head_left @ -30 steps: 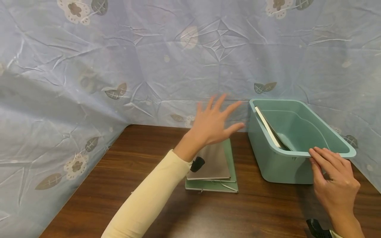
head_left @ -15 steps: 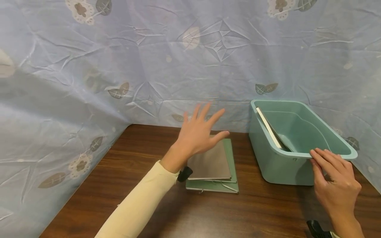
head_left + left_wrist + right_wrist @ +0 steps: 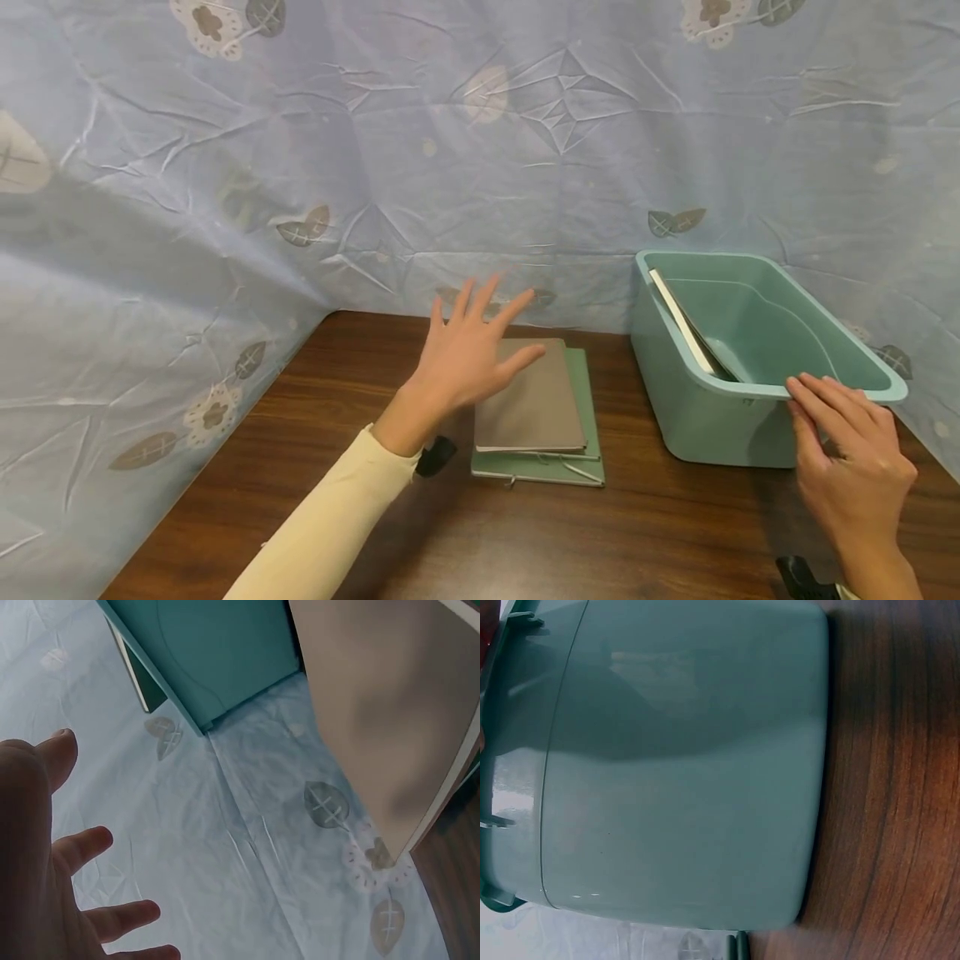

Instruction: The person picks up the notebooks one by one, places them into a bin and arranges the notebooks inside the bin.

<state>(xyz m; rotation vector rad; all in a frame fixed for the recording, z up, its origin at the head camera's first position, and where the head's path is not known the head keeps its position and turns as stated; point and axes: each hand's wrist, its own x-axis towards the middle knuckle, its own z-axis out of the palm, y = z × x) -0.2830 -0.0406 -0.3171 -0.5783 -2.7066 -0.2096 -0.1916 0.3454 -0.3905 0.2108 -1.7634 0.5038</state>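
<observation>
My left hand [image 3: 457,362], fingers spread wide and holding nothing, hovers over the left side of a small stack of books. On top lies a brown-covered book [image 3: 536,408]; a larger green-covered book [image 3: 588,417] shows beneath it. The left wrist view has the splayed fingers [image 3: 124,919] apart from the brown cover [image 3: 382,712]. My right hand [image 3: 855,471] grips the near rim of a teal plastic bin [image 3: 720,425], fingers over the edge and thumb outside. Inside the bin, a thin book [image 3: 682,325] leans against the left wall.
The stack and bin stand on a dark wooden table [image 3: 525,542]. A bluish patterned cloth [image 3: 450,167] hangs behind and to the left. In the right wrist view the bin's near wall [image 3: 682,817] fills most of the frame.
My left hand has moved left and slightly down, away from the bin, uncovering more of the brown book. The right hand stays on the bin's rim.
</observation>
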